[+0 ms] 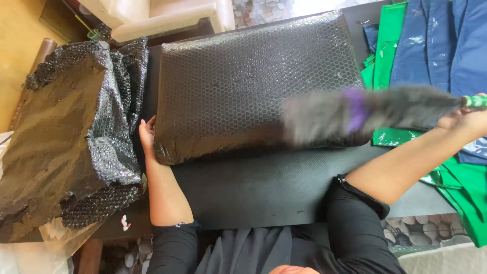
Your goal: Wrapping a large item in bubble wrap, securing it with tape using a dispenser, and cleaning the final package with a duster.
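Note:
A large black parcel wrapped in bubble wrap (253, 76) lies on a dark mat (264, 187). My left hand (147, 133) rests flat against the parcel's left edge with fingers apart. My right hand (464, 122) grips the green handle of a grey fluffy duster (365, 111) with a purple band. The duster head is blurred and lies over the parcel's lower right corner.
A crumpled heap of black bubble wrap (71, 132) sits at the left. Blue (446, 45) and green (390, 45) plastic-wrapped cloth pieces lie at the right. A cream chair (167, 18) stands beyond the mat. A pebble-pattern floor (416, 233) shows below.

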